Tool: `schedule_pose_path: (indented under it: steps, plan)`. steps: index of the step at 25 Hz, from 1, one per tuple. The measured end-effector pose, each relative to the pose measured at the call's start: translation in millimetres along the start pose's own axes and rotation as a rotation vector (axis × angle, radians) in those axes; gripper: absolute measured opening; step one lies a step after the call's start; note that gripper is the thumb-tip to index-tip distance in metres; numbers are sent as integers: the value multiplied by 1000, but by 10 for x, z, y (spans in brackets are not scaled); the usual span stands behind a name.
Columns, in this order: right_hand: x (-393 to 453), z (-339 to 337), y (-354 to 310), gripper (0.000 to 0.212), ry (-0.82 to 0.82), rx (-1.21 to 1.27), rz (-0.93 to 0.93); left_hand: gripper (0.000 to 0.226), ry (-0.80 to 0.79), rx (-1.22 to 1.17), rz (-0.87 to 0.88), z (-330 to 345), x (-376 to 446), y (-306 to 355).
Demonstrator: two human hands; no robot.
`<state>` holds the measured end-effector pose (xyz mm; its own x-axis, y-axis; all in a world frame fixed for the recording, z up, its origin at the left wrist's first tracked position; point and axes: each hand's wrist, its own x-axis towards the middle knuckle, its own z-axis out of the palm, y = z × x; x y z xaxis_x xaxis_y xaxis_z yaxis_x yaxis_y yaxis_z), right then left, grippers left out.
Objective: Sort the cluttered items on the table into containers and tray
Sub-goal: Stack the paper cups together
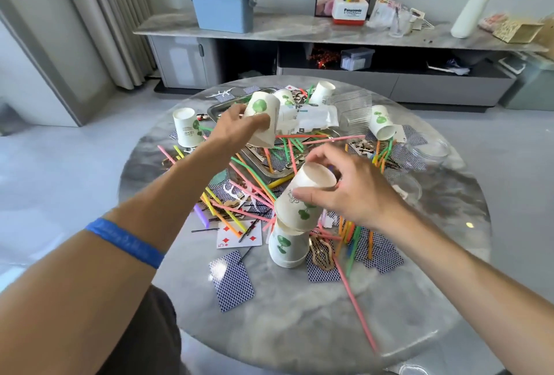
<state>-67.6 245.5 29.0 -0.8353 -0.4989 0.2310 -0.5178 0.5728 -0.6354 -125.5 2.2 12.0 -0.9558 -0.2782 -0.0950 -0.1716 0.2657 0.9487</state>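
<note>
Right hand [353,191]: fingers curled round an upside-down paper cup [302,203], capping the cup stack [287,247] on the table [299,320].
Left hand [236,128]: grips another cup [262,118] above the tray [215,110].
Clutter: straws [251,191] and cards [232,280] surround the stack.
Risk: the tilted top cup could topple the stack if pressed off-centre.

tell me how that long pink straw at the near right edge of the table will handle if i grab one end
The pink straw looks thin and long, so it probably sags or flexes when lifted by one end. It seems very light, and being round on the smooth marble table, may roll.
</note>
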Motion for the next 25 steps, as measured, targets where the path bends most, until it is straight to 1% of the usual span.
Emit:
schedule_pose_path:
  steps: [2,4,6,7,9,11,12,13,14,15,17,18,19,20,21,22,23,24,25]
  plan:
    - [8,114,-63,56,-88,-79,-65,63,-81,-71,28,-59,-218,57]
    - [-37,264,-35,72,-170,-181,-80,66,-212,-113,82,-112,-414,94]
    - [-132,457,45,85,-201,-223,-58,59,-330,-32,138,-156,-564,82]
    - [-185,550,85,86,-194,-197,-40,57,-362,16,152,-175,-634,63]
    - [-252,666,153,91,-192,-131,21,62,-354,62,167,-209,-770,25]
    - [-222,625,205,104,-284,-119,146,66,-333,85,205,-226,-884,18]
    - [-189,552,246,110,-344,-143,210,68,-345,92,218,-221,-926,24]
    - [-153,458,281,111,-403,-197,261,70,-369,101,229,-191,-965,22]
    - [-121,356,304,106,-440,-262,300,71,-392,131,240,-134,-1011,11]
    - [-92,248,307,97,-456,-335,328,71,-404,187,252,-56,-1055,-14]
    - [-64,60,242,78,-428,-429,342,75,-427,336,282,109,-1123,-96]
    - [-47,1,209,72,-383,-430,331,84,-470,417,279,156,-1128,-126]
    - [-36,-24,168,67,-304,-397,294,99,-539,490,242,158,-1103,-142]
    - [-14,-18,106,59,-175,-343,223,113,-613,539,174,98,-1060,-135]
    - [-10,7,50,46,-9,-274,130,121,-664,554,108,11,-1004,-112]
    - [-2,67,-31,35,116,-206,31,123,-663,535,61,-111,-946,-79]
    - [-5,169,-113,38,145,-173,-49,119,-609,492,30,-228,-889,-59]
    - [-29,298,-186,48,83,-208,-94,113,-513,436,12,-328,-842,-57]
    - [-61,460,-246,56,-54,-322,-99,106,-388,387,4,-411,-812,-78]
